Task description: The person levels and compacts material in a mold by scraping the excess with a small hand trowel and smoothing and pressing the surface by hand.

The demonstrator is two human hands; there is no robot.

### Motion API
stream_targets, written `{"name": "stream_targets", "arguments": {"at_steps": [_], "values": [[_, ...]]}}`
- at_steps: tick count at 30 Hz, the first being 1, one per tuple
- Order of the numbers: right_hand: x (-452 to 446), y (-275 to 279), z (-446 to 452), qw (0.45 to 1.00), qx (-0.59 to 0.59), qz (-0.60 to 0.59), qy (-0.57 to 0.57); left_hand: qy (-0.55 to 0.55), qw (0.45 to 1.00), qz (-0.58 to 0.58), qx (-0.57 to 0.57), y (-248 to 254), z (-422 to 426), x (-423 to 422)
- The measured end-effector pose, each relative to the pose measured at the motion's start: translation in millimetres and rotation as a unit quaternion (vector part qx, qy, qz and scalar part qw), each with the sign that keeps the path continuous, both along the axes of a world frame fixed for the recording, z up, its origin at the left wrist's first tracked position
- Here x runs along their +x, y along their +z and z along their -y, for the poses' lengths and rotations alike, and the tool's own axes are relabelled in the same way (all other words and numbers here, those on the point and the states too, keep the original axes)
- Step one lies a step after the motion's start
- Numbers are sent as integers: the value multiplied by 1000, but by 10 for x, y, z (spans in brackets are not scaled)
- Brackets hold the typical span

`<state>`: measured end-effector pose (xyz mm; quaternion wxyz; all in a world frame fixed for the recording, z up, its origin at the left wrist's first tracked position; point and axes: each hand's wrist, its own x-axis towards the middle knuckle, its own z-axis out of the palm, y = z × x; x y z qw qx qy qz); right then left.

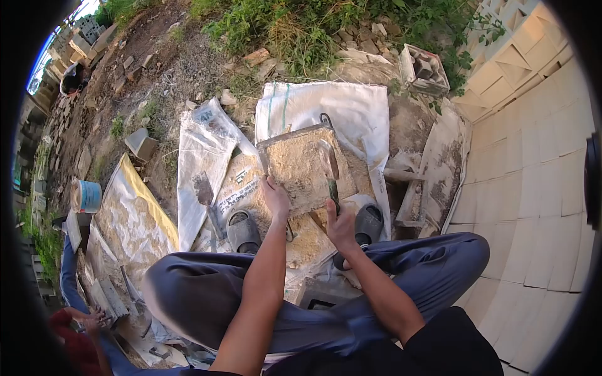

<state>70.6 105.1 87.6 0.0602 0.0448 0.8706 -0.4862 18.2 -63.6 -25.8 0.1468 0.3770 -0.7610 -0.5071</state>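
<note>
In the head view, a square metal mould [263,152] with a looped handle is filled with tan, crumbly mix [298,166]. My left hand [276,198] grips the mould's left edge near its lower corner. My right hand [342,227] is wrapped round the green handle of a trowel [330,164], whose blade lies over the mix on the right side of the mould. Loose tan mix lies below the mould, between my sandalled feet. Another trowel [204,190], caked with mix, rests on the sacks to the left.
White sacks [357,100] lie under and around the mould. Pale blocks [520,182] are stacked at the right. A wooden mould [412,200] lies right of my foot. A bucket [86,196] stands at the left, with a co-worker's hands [92,321] lower down.
</note>
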Motion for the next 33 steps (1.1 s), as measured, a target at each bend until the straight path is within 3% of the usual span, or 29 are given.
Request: {"name": "stream_targets", "arguments": {"at_steps": [1, 3, 7, 11, 16, 18, 25, 30, 33], "values": [[41, -194, -46, 1000, 0, -2, -5, 9, 999, 24, -45, 22, -53, -49], [212, -764, -195, 987, 147, 70, 4, 14, 998, 33, -50, -4, -97, -94], [151, -485, -201, 985, 90, 135, 65, 17, 994, 93, -46, 63, -101, -131], [15, -37, -91, 998, 44, 34, 39, 23, 995, 62, -73, -98, -73, -133], [216, -669, -120, 999, 39, -8, 31, 10, 996, 75, -53, 109, -86, -92], [252, -910, -106, 994, 94, 59, 5, 18, 996, 58, -67, -81, -74, -84], [-15, -56, -66, 999, 40, 23, -10, 41, 995, 31, -89, -42, -96, -131], [365, -850, -205, 996, 84, 32, 19, 23, 995, 60, -76, 18, -90, -107], [209, -702, -257, 990, 90, 100, 32, 4, 996, 70, -54, 118, -75, -85]]}}
